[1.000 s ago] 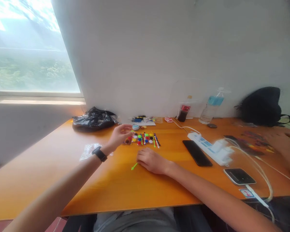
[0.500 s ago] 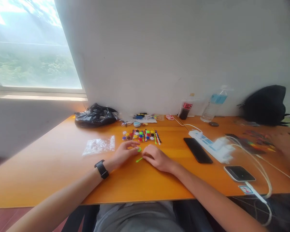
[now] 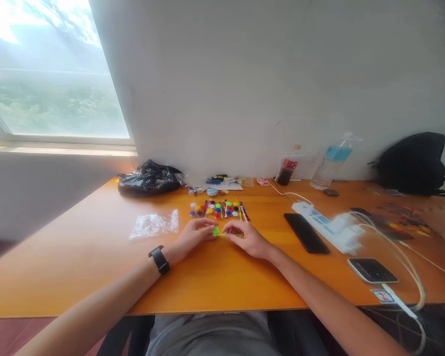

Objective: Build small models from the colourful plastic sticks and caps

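Observation:
My left hand [image 3: 193, 238], with a black watch [image 3: 159, 260] on its wrist, pinches a small green round piece [image 3: 215, 230] between thumb and fingers. Facing it, my right hand [image 3: 249, 239] grips a thin green arrow-tipped stick [image 3: 221, 235], which lies sideways with its end at the round piece. Whether the two pieces are joined is too small to tell. Just beyond my fingers, colourful round pieces [image 3: 217, 206] and sticks [image 3: 244, 211] are laid out in groups on the wooden table [image 3: 207, 282].
A clear plastic bag [image 3: 155, 223] lies left, with a black bag [image 3: 149, 179] behind it. To the right are a black phone [image 3: 306, 233], a white power strip [image 3: 328, 225], cables and a white-edged device [image 3: 373, 270]. Bottles [image 3: 286, 171] stand by the wall.
My right hand has lifted the green stick and turned it sideways, bringing its end to the green round piece in my left hand. A co-worker's hand at far right has withdrawn.

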{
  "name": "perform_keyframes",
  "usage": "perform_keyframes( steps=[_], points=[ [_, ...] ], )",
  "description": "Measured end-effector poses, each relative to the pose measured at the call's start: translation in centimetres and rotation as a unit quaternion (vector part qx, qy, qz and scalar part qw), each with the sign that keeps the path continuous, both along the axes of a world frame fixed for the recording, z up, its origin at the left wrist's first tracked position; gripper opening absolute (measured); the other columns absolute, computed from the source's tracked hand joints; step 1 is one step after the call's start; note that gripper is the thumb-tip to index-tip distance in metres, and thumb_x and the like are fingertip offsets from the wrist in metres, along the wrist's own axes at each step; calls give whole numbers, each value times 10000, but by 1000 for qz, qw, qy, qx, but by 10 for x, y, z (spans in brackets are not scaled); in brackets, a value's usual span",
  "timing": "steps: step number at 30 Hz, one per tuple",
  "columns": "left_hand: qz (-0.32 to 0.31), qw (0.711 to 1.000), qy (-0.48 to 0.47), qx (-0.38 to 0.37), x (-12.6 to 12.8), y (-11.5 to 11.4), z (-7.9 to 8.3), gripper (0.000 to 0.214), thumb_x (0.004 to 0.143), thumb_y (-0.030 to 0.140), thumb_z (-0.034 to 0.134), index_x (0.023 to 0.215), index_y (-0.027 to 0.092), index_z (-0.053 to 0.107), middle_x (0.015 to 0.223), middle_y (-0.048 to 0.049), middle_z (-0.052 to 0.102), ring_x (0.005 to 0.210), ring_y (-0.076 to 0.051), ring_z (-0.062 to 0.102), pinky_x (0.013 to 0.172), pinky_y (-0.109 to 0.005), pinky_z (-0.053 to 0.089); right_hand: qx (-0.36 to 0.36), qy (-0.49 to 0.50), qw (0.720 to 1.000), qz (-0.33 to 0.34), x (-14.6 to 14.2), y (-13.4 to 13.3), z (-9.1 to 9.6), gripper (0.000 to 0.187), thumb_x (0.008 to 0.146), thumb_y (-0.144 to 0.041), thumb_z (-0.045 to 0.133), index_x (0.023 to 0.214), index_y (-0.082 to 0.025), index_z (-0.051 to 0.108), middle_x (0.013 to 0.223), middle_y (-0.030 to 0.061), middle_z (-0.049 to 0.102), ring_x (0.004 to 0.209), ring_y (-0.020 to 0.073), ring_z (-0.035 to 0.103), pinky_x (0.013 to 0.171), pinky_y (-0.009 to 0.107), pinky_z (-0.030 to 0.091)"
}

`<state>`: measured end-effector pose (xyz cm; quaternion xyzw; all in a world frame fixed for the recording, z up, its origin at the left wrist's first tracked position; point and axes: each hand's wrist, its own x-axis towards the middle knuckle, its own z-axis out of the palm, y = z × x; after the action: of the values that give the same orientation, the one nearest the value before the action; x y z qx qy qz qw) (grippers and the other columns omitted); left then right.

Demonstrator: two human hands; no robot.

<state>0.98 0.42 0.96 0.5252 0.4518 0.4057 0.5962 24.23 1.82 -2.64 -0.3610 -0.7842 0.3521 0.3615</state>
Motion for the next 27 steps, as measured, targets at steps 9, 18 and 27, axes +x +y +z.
perform_keyframes(
  steps=[9, 18, 27],
  points=[
    [-27, 999, -3, -32, 0, -7, 5, 223, 795, 291, 862, 950, 146, 793, 981, -84, 792, 969, -246, 746, 970, -348, 580, -94, 56, 994, 24, 2, 1, -1, 160, 882, -328, 767, 916, -172, 759, 935, 57, 771, 898, 197, 721, 904, 338, 560],
    [-79, 997, 0, 19, -1, 0, -9, 381, 796, 483, 860, 953, 146, 779, 880, -76, 768, 840, -211, 720, 818, -331, 580, -104, 104, 988, 37, -3, -5, 11, 266, 922, -435, 751, 961, -171, 762, 919, 59, 756, 871, 192, 705, 874, 342, 570],
    [-79, 993, 50, 75, -2, 6, -17, 458, 787, 577, 833, 929, 144, 787, 868, -61, 765, 785, -193, 680, 746, -296, 534, -81, 126, 988, 25, -5, -6, 7, 286, 878, -431, 815, 968, -167, 748, 954, 64, 752, 911, 197, 710, 886, 337, 569]
  ],
)
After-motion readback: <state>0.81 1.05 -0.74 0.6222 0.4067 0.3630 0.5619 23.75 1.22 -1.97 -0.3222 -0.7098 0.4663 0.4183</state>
